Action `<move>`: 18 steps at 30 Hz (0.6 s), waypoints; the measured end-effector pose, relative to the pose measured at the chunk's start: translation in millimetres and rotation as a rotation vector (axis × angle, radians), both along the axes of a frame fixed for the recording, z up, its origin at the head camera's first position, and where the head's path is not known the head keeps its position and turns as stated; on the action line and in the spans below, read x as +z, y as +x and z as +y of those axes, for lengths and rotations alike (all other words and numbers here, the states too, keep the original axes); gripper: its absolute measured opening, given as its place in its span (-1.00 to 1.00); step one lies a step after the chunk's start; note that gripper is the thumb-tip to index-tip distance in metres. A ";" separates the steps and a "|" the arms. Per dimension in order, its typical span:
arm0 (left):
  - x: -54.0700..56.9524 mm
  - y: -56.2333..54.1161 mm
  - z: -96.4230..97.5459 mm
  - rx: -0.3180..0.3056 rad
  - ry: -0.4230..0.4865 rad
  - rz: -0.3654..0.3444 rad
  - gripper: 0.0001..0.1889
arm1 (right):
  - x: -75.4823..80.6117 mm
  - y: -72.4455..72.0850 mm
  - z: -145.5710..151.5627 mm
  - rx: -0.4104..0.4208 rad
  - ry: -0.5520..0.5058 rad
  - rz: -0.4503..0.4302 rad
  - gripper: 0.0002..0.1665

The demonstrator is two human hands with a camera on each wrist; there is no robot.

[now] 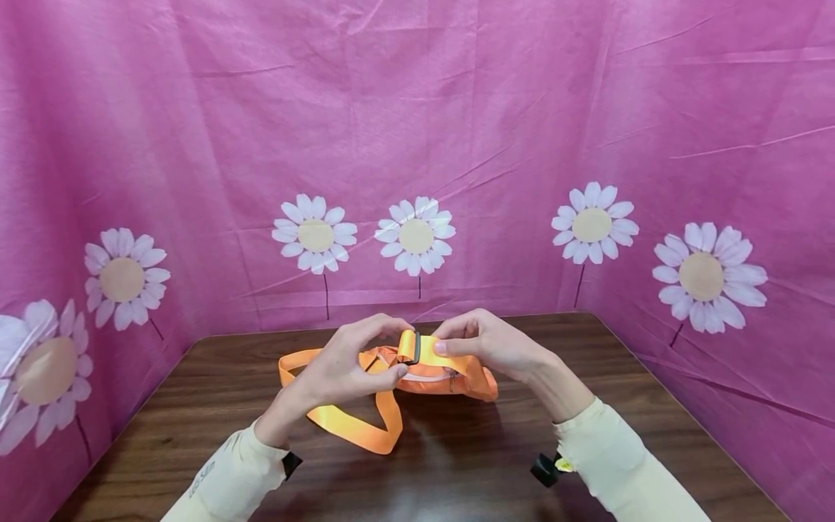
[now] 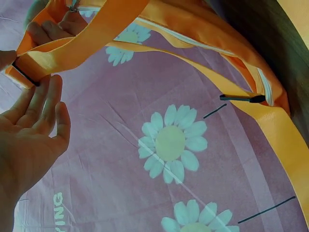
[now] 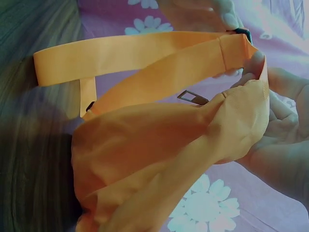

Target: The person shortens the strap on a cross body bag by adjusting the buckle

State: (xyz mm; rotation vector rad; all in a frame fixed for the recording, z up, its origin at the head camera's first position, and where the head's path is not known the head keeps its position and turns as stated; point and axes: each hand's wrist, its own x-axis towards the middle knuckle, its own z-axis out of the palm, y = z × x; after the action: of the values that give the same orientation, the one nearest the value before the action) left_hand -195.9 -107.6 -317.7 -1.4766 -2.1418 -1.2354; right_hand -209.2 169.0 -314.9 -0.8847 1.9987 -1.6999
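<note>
An orange waist bag with a white zipper rests on the dark wooden table. Above it, my left hand pinches the black slide buckle of its strap between thumb and fingers. The yellow-orange strap doubles back through this buckle and falls in a loop at the left. My right hand pinches the strap just right of the buckle, thumb on the near face. A metal zipper pull sticks out from the bag in the right wrist view. The bag's far side is hidden behind the hands.
The brown wood-grain table extends around the bag to both sides. Behind it and along its sides hangs a pink cloth printed with white daisies. Black wrist mounts hang below the pale sleeves.
</note>
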 end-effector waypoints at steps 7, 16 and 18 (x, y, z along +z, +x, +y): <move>-1.3 -0.4 -1.6 0.069 -0.014 0.022 -0.52 | -2.6 -2.0 -1.3 -0.017 0.011 -0.034 -0.69; 6.8 0.5 -10.8 0.197 0.031 0.049 -0.50 | -14.2 -17.7 9.5 0.115 -0.121 -0.041 -0.76; 6.7 0.1 -10.5 0.176 0.018 0.037 -0.51 | -14.8 -18.6 9.9 0.127 -0.131 -0.037 -0.75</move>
State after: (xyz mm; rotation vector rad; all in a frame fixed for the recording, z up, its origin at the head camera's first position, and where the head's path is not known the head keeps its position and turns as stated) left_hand -195.8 -118.0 -311.0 -1.2631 -2.1767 -1.1534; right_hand -227.8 178.8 -329.7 -0.9945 1.7845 -1.7773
